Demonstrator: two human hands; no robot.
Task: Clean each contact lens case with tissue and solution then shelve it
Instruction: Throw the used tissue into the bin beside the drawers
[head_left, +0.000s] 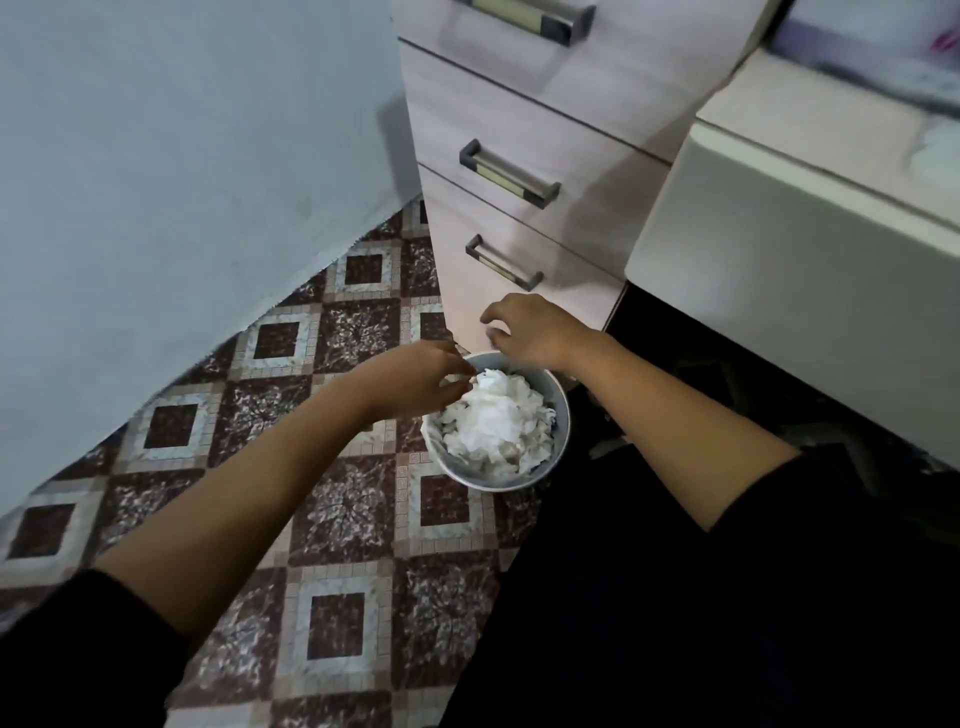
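Note:
A small round grey waste bin (563, 415) stands on the patterned floor, heaped with crumpled white tissues (496, 421). My left hand (421, 376) reaches over the bin's left rim, its fingertips touching the top of the tissue pile. My right hand (530, 330) hovers above the bin's far rim with loosely curled fingers and nothing in it. No contact lens case or solution bottle shows in this view.
A pale wood drawer unit (519, 228) with metal handles rises just behind the bin. A white desk edge (779, 291) juts out at the right with dark space beneath. A grey wall (182, 182) fills the left. My dark clothing covers the lower right.

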